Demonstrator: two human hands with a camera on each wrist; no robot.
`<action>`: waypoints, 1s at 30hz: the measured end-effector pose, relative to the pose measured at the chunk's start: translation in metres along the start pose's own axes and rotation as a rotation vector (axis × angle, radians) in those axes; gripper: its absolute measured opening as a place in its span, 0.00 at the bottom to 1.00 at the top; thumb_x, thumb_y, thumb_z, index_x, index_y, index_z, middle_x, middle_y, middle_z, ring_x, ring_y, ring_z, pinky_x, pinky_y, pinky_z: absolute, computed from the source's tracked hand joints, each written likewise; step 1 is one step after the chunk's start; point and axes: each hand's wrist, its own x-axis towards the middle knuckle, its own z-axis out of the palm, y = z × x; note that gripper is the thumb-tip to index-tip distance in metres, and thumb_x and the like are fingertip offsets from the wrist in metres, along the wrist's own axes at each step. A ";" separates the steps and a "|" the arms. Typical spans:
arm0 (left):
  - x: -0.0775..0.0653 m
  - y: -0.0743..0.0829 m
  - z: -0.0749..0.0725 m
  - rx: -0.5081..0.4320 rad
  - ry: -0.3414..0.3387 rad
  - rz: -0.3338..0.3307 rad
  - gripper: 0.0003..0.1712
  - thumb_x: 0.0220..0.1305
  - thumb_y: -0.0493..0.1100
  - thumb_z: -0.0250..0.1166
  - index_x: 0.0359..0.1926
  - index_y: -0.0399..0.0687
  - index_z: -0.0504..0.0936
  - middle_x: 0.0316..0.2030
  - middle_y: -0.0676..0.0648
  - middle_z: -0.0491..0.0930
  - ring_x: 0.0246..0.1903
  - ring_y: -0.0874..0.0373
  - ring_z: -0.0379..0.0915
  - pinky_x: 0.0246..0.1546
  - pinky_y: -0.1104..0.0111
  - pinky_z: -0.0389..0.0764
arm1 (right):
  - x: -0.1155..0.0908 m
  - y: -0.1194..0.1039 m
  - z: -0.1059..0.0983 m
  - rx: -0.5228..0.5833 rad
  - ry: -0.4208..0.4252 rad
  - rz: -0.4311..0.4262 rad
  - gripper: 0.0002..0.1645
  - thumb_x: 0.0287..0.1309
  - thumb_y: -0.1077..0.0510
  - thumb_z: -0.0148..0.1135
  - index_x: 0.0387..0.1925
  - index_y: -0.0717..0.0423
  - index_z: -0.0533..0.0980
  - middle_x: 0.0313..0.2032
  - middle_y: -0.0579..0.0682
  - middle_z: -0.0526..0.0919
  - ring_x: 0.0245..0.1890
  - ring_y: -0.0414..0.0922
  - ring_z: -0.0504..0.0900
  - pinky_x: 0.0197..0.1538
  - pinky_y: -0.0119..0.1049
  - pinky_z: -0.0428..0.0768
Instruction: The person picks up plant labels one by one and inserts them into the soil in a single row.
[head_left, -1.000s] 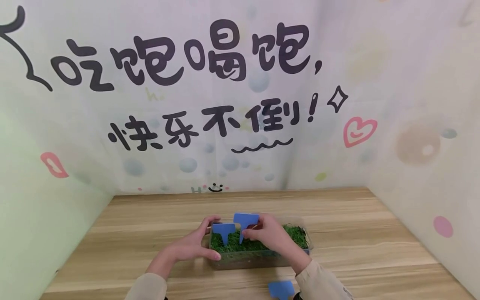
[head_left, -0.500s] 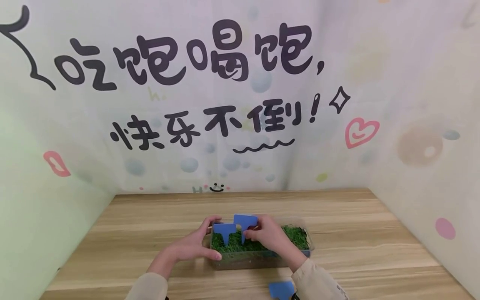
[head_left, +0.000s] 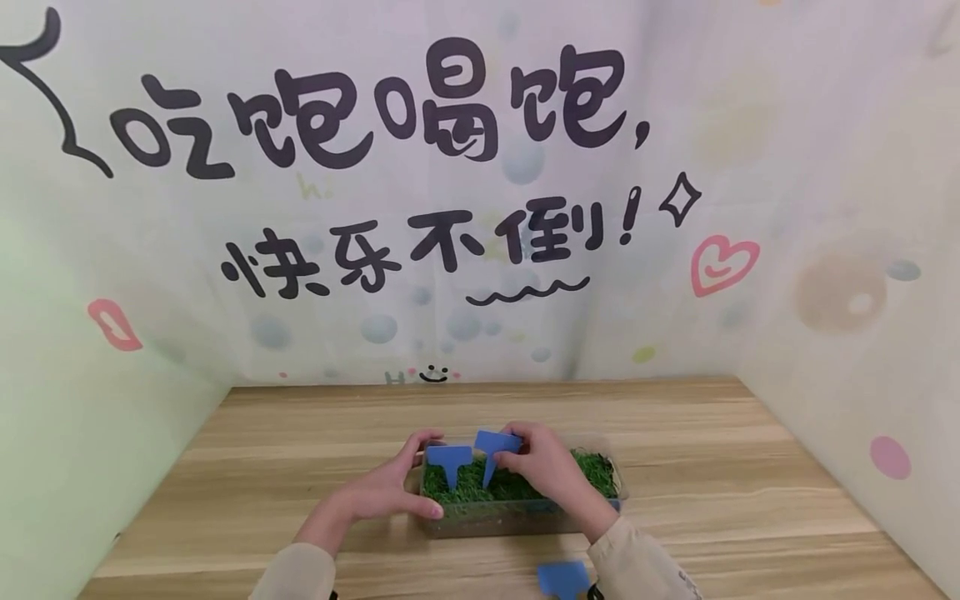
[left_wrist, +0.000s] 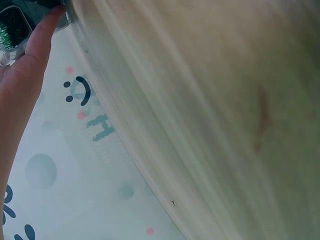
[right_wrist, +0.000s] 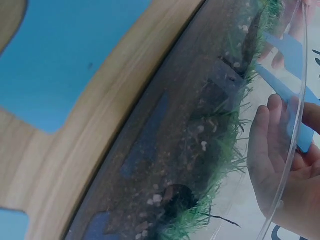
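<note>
A clear plastic box (head_left: 495, 523) of soil and green grass (head_left: 472, 475) stands on the table. My left hand (head_left: 382, 492) grips its left end, thumb at the front wall and fingers round the back; part of that hand (left_wrist: 30, 70) shows in the left wrist view. Between thumb and fingers, my right hand (head_left: 543, 462) pinches a blue T-shaped plant label (head_left: 495, 443), its narrow stem pointing down at the grass and its head leaning right. Left of it, a second blue plant label (head_left: 450, 458) stands upright in the grass. The right wrist view shows the right hand (right_wrist: 285, 170) through the clear wall.
Another blue plant label (head_left: 564, 578) lies on the wooden table (head_left: 300, 467) in front of the box, beside my right sleeve (head_left: 637, 562). Behind the table rises a pale printed backdrop (head_left: 480, 342), with pale walls at both sides.
The pinched label has tipped so its head leans further right, and the right hand has shifted slightly with it. The left hand keeps its grip on the box.
</note>
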 end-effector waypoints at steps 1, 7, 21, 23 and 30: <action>0.000 0.000 0.000 0.003 0.001 -0.001 0.56 0.60 0.50 0.73 0.77 0.52 0.45 0.78 0.37 0.44 0.74 0.26 0.42 0.70 0.33 0.53 | 0.000 0.000 0.000 -0.013 0.010 -0.008 0.03 0.63 0.60 0.66 0.35 0.56 0.80 0.30 0.49 0.83 0.25 0.42 0.75 0.27 0.32 0.71; 0.001 0.000 0.000 0.008 0.002 -0.003 0.56 0.59 0.50 0.73 0.77 0.52 0.45 0.78 0.36 0.43 0.74 0.26 0.41 0.70 0.33 0.53 | 0.000 -0.001 -0.003 -0.055 0.065 -0.030 0.01 0.63 0.60 0.65 0.35 0.54 0.80 0.28 0.48 0.80 0.24 0.41 0.71 0.27 0.31 0.69; 0.001 0.000 0.001 0.017 0.009 -0.006 0.56 0.59 0.50 0.73 0.77 0.52 0.45 0.78 0.35 0.42 0.74 0.26 0.42 0.70 0.33 0.53 | -0.003 0.005 0.005 -0.283 0.066 -0.115 0.03 0.61 0.62 0.67 0.36 0.51 0.80 0.23 0.43 0.78 0.18 0.36 0.67 0.23 0.28 0.66; 0.001 0.000 0.001 0.018 0.009 -0.006 0.56 0.59 0.50 0.73 0.77 0.53 0.45 0.78 0.35 0.42 0.74 0.26 0.42 0.70 0.33 0.53 | -0.002 0.005 0.005 -0.304 0.062 -0.110 0.03 0.61 0.62 0.67 0.36 0.51 0.81 0.22 0.43 0.77 0.18 0.36 0.68 0.23 0.28 0.66; 0.001 0.000 0.000 0.016 0.002 -0.007 0.56 0.60 0.51 0.73 0.77 0.52 0.45 0.78 0.35 0.42 0.74 0.27 0.42 0.70 0.33 0.53 | 0.000 0.007 0.005 -0.349 0.039 -0.093 0.03 0.61 0.61 0.67 0.37 0.51 0.81 0.21 0.42 0.75 0.19 0.37 0.68 0.24 0.29 0.66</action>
